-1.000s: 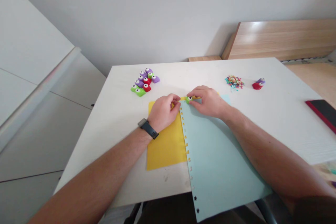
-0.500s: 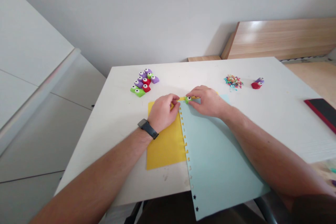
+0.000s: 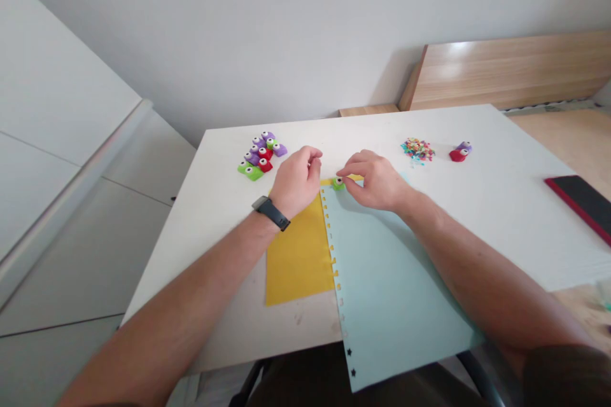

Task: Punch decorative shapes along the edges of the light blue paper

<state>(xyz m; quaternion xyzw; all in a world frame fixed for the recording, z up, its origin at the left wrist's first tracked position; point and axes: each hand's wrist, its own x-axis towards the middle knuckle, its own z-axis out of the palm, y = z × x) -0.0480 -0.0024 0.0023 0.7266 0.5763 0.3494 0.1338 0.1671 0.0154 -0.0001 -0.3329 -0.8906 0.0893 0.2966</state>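
A light blue sheet [image 3: 396, 292] with shapes punched along its left edge overlaps a yellow sheet [image 3: 298, 261] and hangs past the table's front edge. At its top left corner sits a green punch [image 3: 338, 184] with an eye-like top. My right hand [image 3: 375, 181] has thumb and forefinger at this punch. My left hand [image 3: 298, 181], with a dark watch on the wrist, is raised just above the yellow sheet's top; its fingers are curled together, and what they hold, if anything, is too small to make out.
Several purple, red and green punches [image 3: 260, 156] stand at the table's back left. A pile of colourful paper bits [image 3: 418, 151] lies at the back right, beside a red punch [image 3: 459, 155] and a purple one. A dark red-edged object [image 3: 580, 203] lies far right.
My left hand has lifted up and away from the blue sheet's corner. My right hand stays by the green punch. The view has shifted slightly.
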